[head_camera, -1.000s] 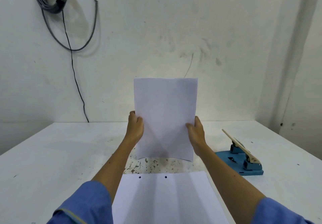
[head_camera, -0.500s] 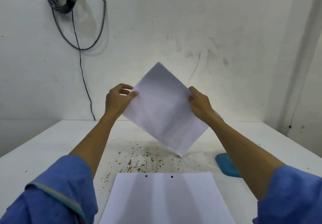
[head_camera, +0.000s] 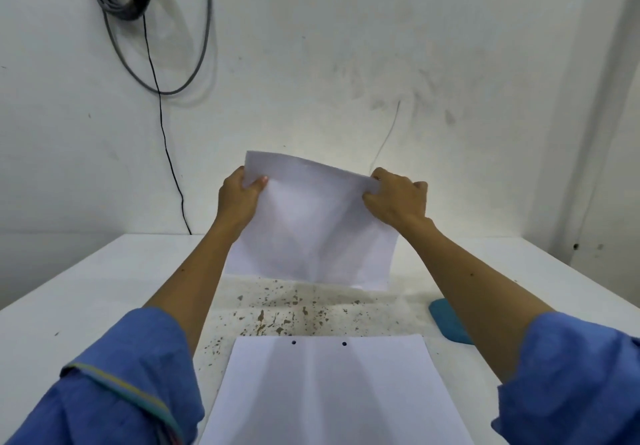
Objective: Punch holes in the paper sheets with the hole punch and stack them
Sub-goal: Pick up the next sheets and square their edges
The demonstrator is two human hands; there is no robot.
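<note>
1. A white flat-topped table (head_camera: 86,306) carries everything and runs back to the wall.
2. A white paper sheet with two punched holes (head_camera: 332,392) lies flat at its near edge.
3. Brown speckled stains (head_camera: 287,313) mark the surface just beyond that sheet.
4. A teal blue rounded base (head_camera: 446,323), partly hidden, rests to the right.

A paper sheet (head_camera: 311,230) was held above the surface (head_camera: 86,306) by the left hand (head_camera: 239,199) and right hand (head_camera: 394,202); a punched sheet (head_camera: 332,392) lay below, with what was probably the hole punch (head_camera: 446,320) beside it.
</note>
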